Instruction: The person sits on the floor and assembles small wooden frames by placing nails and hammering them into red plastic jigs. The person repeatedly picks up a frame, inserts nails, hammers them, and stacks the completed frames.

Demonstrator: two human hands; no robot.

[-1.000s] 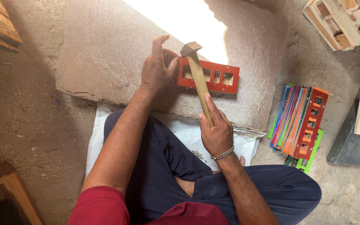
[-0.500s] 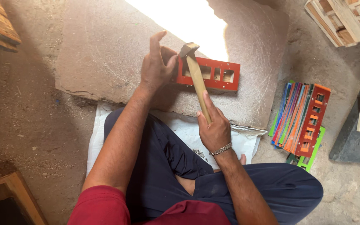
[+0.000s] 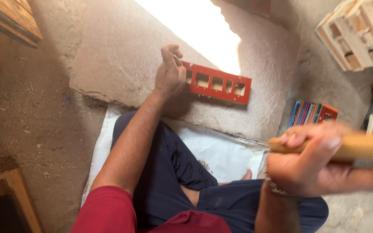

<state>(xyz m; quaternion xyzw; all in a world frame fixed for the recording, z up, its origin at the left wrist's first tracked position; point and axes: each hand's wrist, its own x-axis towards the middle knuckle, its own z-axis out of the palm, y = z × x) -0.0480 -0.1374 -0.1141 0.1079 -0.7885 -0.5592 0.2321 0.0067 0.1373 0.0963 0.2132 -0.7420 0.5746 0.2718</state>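
Dusty concrete floor [image 3: 44, 112] fills the view, with a flat grey stone slab [image 3: 121, 56] lying ahead of a seated person and a bright patch of sunlight across its far part. A white sack [image 3: 221, 155] is spread on the floor under the person's crossed legs, which are in dark blue trousers. On the slab lies a long red wooden frame [image 3: 219, 84] with a row of rectangular openings. The left hand [image 3: 169, 75] rests on the frame's left end, thumb and fingers curled against it, pressing it to the slab. The right hand [image 3: 307, 162] is raised close to the camera and blurred — it is clenched around the light wooden handle [image 3: 359, 146] of a tool whose head is out of view; a metal bracelet sits at the wrist. Right of the slab, on the floor, lies a bundle of coloured strips [image 3: 303, 113] with another red frame piece [image 3: 327, 113] beside it. Pale wooden crates [image 3: 359, 30] are stacked at the upper right — more wooden pieces show at the left edge.
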